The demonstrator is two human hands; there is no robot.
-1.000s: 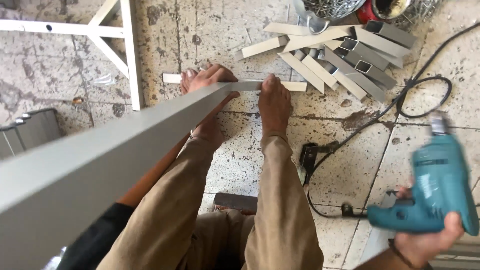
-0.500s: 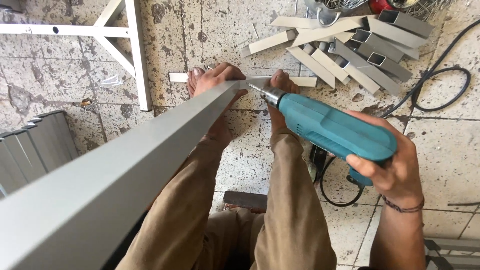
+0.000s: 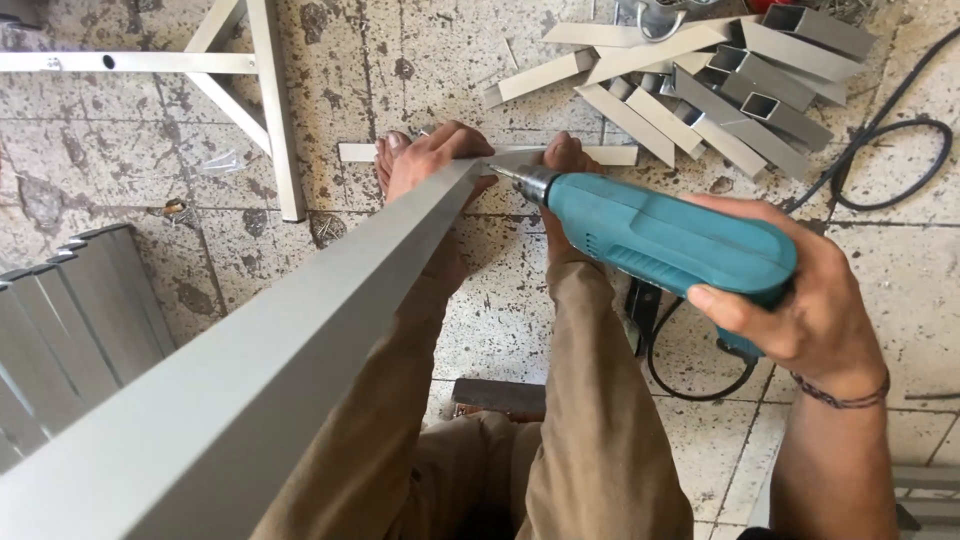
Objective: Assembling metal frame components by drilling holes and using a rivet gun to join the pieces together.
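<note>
One teal drill (image 3: 665, 240), black cord (image 3: 880, 160).

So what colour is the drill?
The drill is teal blue-green, seen in the head view.

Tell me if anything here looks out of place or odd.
Yes: bare feet pin the short grey metal strip on the floor, right where the teal electric drill in the right hand points its bit. Cut grey metal tube offcuts lie scattered behind.
</note>
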